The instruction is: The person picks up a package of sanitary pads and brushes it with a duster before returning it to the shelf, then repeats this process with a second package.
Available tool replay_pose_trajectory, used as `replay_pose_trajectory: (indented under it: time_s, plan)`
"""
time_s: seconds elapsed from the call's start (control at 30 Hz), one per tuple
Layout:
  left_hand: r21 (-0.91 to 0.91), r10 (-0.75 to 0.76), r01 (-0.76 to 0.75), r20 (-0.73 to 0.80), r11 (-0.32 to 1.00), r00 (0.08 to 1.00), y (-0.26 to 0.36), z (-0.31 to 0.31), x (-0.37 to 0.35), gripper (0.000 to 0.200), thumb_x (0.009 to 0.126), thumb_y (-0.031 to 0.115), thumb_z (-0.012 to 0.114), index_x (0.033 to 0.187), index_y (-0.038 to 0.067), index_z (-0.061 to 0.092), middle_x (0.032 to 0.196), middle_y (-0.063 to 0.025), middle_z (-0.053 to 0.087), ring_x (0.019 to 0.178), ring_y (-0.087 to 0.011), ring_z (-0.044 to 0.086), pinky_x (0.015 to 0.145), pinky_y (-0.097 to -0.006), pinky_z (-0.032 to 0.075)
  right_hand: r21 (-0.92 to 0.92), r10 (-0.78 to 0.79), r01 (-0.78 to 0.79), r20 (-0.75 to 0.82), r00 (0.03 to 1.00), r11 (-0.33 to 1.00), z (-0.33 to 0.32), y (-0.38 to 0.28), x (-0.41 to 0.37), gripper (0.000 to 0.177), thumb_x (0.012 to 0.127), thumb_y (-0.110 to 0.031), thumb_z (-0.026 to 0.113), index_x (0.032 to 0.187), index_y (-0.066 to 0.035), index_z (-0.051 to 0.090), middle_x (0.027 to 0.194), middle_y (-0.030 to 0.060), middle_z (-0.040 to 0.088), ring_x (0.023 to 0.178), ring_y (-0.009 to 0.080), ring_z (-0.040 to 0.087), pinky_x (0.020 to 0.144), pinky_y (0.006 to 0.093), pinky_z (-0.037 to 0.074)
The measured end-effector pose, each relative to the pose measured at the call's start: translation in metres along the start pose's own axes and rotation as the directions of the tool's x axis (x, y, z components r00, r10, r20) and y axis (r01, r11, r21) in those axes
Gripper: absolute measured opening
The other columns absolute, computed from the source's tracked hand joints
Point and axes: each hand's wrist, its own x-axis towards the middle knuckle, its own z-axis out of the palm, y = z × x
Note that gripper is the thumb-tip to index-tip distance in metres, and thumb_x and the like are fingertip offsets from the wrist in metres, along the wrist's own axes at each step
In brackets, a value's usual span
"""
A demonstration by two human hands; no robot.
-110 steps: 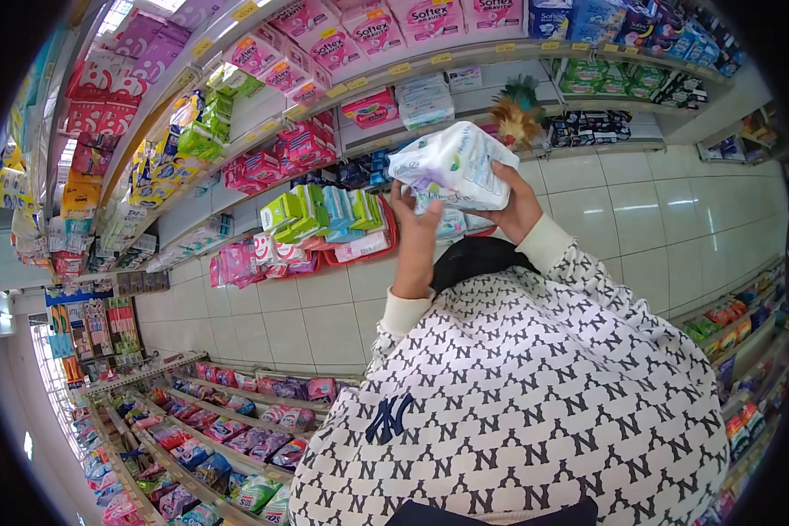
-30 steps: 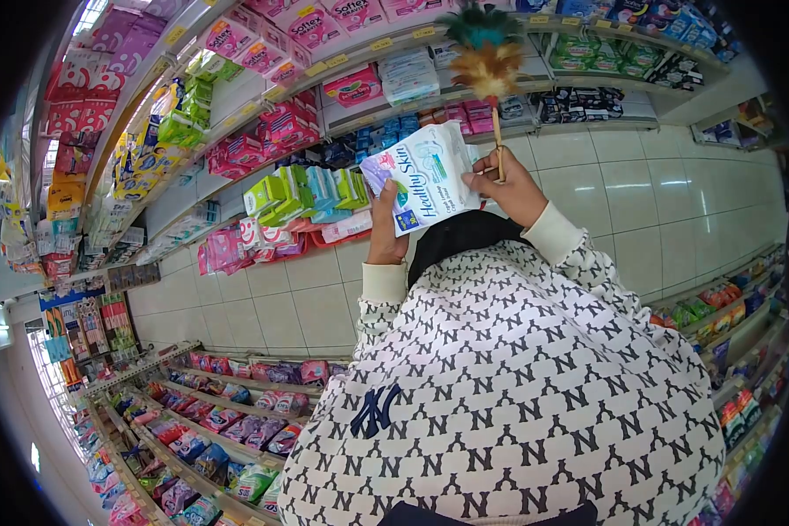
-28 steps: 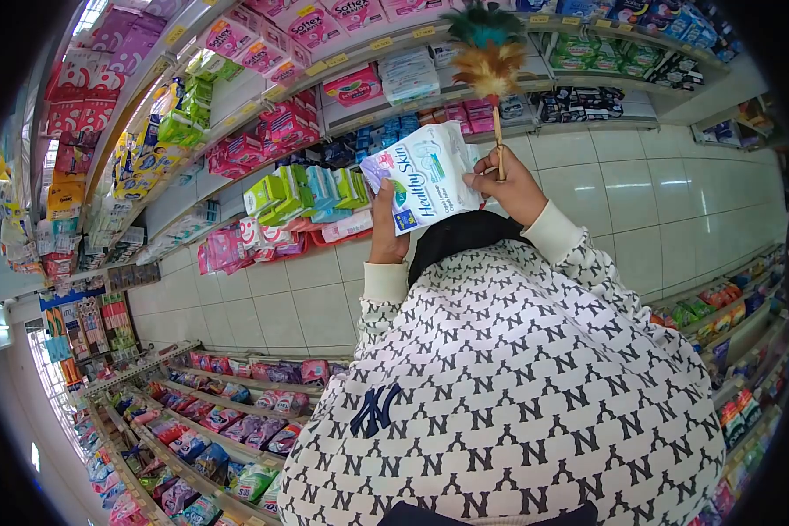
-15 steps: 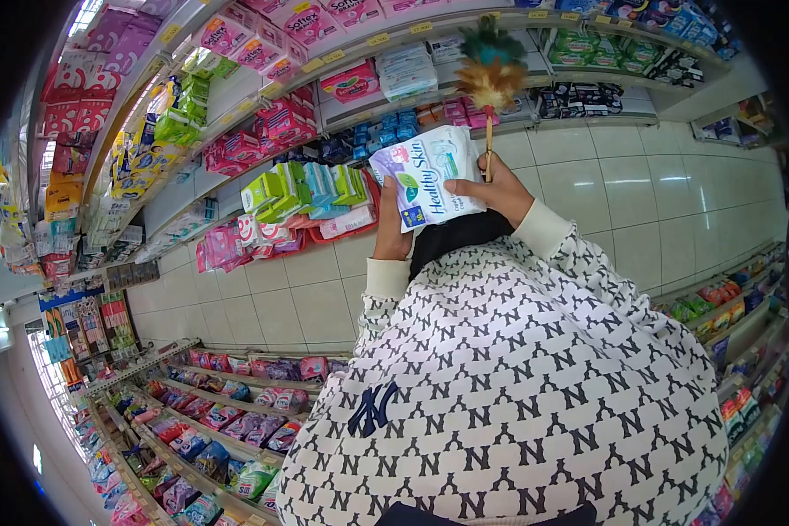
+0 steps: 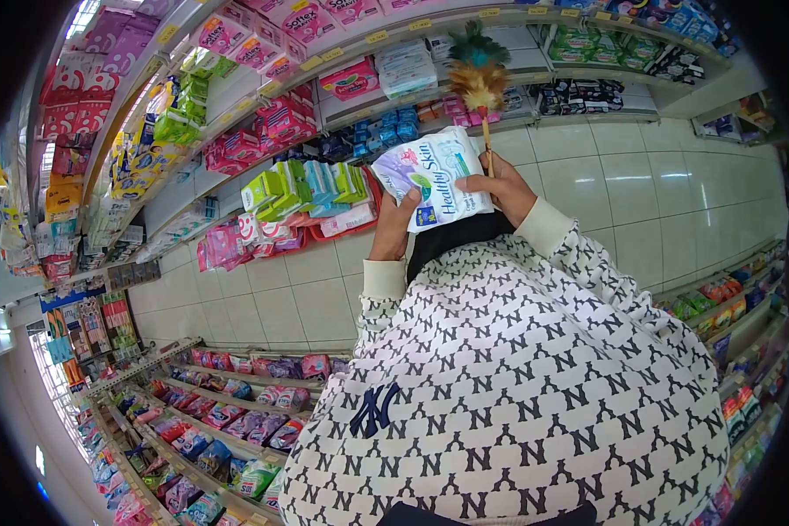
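A white and purple pack of sanitary pads (image 5: 451, 167), printed "Healthy Skin", is held up in front of my chest. My left hand (image 5: 396, 219) grips its lower left edge, the thumb lying over the front and the other fingers hidden behind. At the right edge, my right hand (image 5: 508, 188) presses its thumb on the pack's front. That same hand also holds the thin handle of a feather duster (image 5: 479, 83), which points up and away toward the shelf. Its feathers are teal at the tip and tan below.
A red basket (image 5: 375, 197) on the tiled floor (image 5: 649, 188) is loaded with green, blue and pink packs (image 5: 302, 188). Shelves of packaged goods (image 5: 403, 70) run along the far side and left. Lower racks (image 5: 237, 412) of packs stand behind me to the left, others (image 5: 728, 302) at right.
My left thumb has come over the pack's front. The pack has shifted slightly to the right, and the duster's feathered end has swung a little left and down.
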Motion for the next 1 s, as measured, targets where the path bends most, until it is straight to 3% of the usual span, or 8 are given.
replay_pose_trajectory:
  time_s: [0.07, 0.23, 0.43, 0.53, 0.8, 0.9, 0.93, 1.0]
  plan:
    - [0.005, -0.054, 0.054, -0.035, 0.999, 0.998, -0.012, -0.01, 0.002, 0.059, 0.095, 0.034, 0.06, 0.137, -0.001, 0.039, 0.126, -0.011, 0.054, 0.111, -0.0199, 0.055, 0.096, -0.0337, 0.044, 0.008, -0.019, 0.02, -0.073, 0.997, 1.0, -0.01, 0.011, 0.008, 0.048, 0.074, -0.014, 0.079, 0.105, 0.0, 0.045, 0.1, 0.011, 0.059, 0.085, 0.0175, 0.063, 0.071, 0.0257, 0.051]
    - [0.035, -0.021, 0.031, -0.267, 0.999, 0.964, 0.007, -0.001, 0.012, 0.037, 0.097, 0.037, 0.058, 0.117, 0.006, 0.055, 0.109, -0.0036, 0.058, 0.091, -0.009, 0.055, 0.076, -0.0254, 0.045, 0.18, -0.092, 0.112, -0.117, 0.989, 0.977, -0.023, 0.002, 0.008, 0.041, 0.075, -0.008, 0.074, 0.102, -0.001, 0.044, 0.101, 0.012, 0.059, 0.091, 0.0195, 0.063, 0.081, 0.0297, 0.05]
    - [0.181, -0.147, 0.15, -0.033, 0.972, 0.989, 0.022, 0.019, 0.036, 0.03, 0.096, 0.033, 0.06, 0.111, 0.007, 0.057, 0.096, -0.0004, 0.058, 0.085, -0.0095, 0.054, 0.072, -0.0258, 0.046, 0.326, -0.07, 0.1, -0.103, 0.992, 0.94, -0.056, 0.013, 0.013, 0.036, 0.076, -0.006, 0.07, 0.104, 0.001, 0.048, 0.102, 0.0124, 0.061, 0.097, 0.0206, 0.062, 0.089, 0.0323, 0.047]
    - [0.291, -0.107, 0.149, -0.155, 0.945, 0.982, 0.025, 0.044, 0.055, 0.026, 0.096, 0.03, 0.06, 0.107, 0.007, 0.057, 0.09, 0.0013, 0.059, 0.081, -0.0097, 0.054, 0.071, -0.026, 0.046, 0.447, -0.065, 0.111, -0.117, 0.991, 0.887, -0.07, 0.02, 0.014, 0.038, 0.078, -0.006, 0.068, 0.11, 0.001, 0.05, 0.105, 0.0126, 0.062, 0.098, 0.0206, 0.062, 0.089, 0.033, 0.048]
    - [0.593, -0.276, 0.217, 0.009, 0.776, 0.961, -0.046, 0.074, 0.108, 0.013, 0.095, 0.015, 0.059, 0.091, 0.008, 0.05, 0.079, 0.0044, 0.044, 0.073, -0.005, 0.039, 0.064, -0.0219, 0.034, 0.642, -0.119, 0.24, -0.225, 0.967, 0.728, -0.151, 0.093, 0.028, 0.064, 0.073, 0.001, 0.066, 0.134, 0.002, 0.044, 0.122, 0.0112, 0.06, 0.114, 0.0232, 0.058, 0.099, 0.0341, 0.044]
    - [0.739, -0.115, -0.04, 0.158, 0.673, 0.981, -0.091, 0.091, 0.148, 0.012, 0.096, 0.012, 0.057, 0.091, 0.006, 0.048, 0.078, 0.0028, 0.043, 0.073, -0.0064, 0.04, 0.064, -0.0234, 0.035, 0.681, 0.037, 0.185, -0.298, 0.954, 0.708, -0.202, 0.152, 0.042, 0.051, 0.079, -0.006, 0.065, 0.128, -0.005, 0.05, 0.122, 0.0086, 0.059, 0.113, 0.0184, 0.056, 0.096, 0.0311, 0.042]
    - [0.838, -0.071, -0.168, 0.239, 0.52, 0.969, -0.093, 0.1, 0.165, 0.013, 0.095, 0.01, 0.055, 0.092, 0.003, 0.045, 0.077, -0.0043, 0.042, 0.072, -0.0147, 0.044, 0.067, -0.0267, 0.038, 0.688, 0.153, 0.161, -0.372, 0.915, 0.707, -0.218, 0.19, 0.049, 0.046, 0.08, -0.01, 0.067, 0.124, -0.008, 0.052, 0.117, 0.0067, 0.06, 0.109, 0.0158, 0.056, 0.093, 0.0295, 0.041]
    - [0.809, -0.008, -0.35, 0.401, 0.472, 0.916, -0.114, 0.102, 0.211, 0.013, 0.091, 0.005, 0.056, 0.094, 0.002, 0.045, 0.08, -0.014, 0.046, 0.075, -0.0293, 0.049, 0.071, -0.0339, 0.042, 0.589, 0.26, 0.129, -0.529, 0.808, 0.798, -0.24, 0.211, 0.046, 0.034, 0.081, -0.016, 0.07, 0.112, -0.011, 0.055, 0.106, 0.003, 0.059, 0.099, 0.0116, 0.055, 0.085, 0.0281, 0.042]
